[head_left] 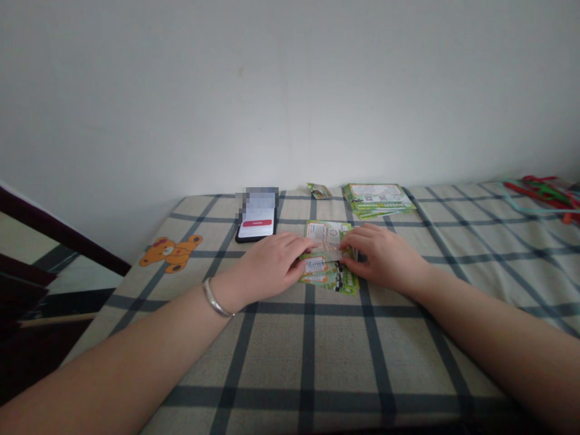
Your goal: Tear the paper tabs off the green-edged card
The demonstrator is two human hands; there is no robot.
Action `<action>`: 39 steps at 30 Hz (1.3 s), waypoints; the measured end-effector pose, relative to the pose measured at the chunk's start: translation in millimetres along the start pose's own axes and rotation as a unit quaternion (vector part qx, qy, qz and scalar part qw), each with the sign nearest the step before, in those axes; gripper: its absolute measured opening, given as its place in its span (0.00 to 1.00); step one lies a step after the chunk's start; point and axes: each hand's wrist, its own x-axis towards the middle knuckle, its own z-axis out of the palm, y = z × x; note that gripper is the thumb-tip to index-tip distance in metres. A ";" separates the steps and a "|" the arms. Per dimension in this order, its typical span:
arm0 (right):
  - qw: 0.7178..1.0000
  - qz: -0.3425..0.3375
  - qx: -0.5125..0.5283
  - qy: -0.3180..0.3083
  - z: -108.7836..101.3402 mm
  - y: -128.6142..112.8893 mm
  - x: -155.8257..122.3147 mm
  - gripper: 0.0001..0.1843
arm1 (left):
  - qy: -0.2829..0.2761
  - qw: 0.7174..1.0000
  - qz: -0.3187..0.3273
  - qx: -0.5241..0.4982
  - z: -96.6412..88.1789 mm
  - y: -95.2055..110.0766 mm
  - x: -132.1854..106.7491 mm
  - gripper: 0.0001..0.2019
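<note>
Woven beige cloth with wide blue-grey checks spreads under both forearms and runs on past the fingers. Nearest is a plain silver-coloured metal bangle, on the wrist behind the left hand's fingers. Beyond it, the left hand and right hand face each other, thumbs and fingertips closed on a green-and-white printed piece of thin, flat paper or card. It lies on the cloth between the fingertips, a pale strip crossing it from one set to the other; whether it is one folded piece or several layers, I cannot tell. It looks light, bendable and easily creased, perhaps a little slick on its printed face, so opposite side edges are the sensible hold, with gentle, even pressure. Left of the left fingers lies an orange teddy-bear figure; just beyond those fingers, a black-edged phone with a lit screen. Past the right fingers sits a loose stack of similar green-and-white printed pieces; farther between the hands, a small green packet lies near the pale wall.
</note>
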 end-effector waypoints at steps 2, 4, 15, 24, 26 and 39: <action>1.000 -0.004 -0.001 0.004 -0.4 -1.2 1.0 0.07 | 0.004 1.000 -0.015 -0.015 0.8 1.4 -0.1 0.18; 1.000 -0.007 0.000 0.006 -1.2 -2.8 2.3 0.05 | 0.012 0.999 -0.026 -0.025 1.8 3.4 -0.5 0.18; 0.995 -0.002 0.091 0.033 1.1 -4.0 4.0 0.02 | 0.062 0.991 -0.048 -0.106 4.9 10.2 1.0 0.22; 0.972 0.078 0.199 0.101 7.6 -10.2 6.8 0.05 | 0.156 0.972 -0.037 -0.169 9.5 9.4 2.2 0.19; 0.969 0.095 0.202 0.111 8.2 -11.2 6.0 0.04 | 0.164 0.974 -0.027 -0.155 9.0 9.8 2.0 0.19; 0.979 0.012 0.157 0.131 3.8 -12.0 5.8 0.03 | 0.188 0.979 0.043 -0.071 6.0 10.3 1.0 0.14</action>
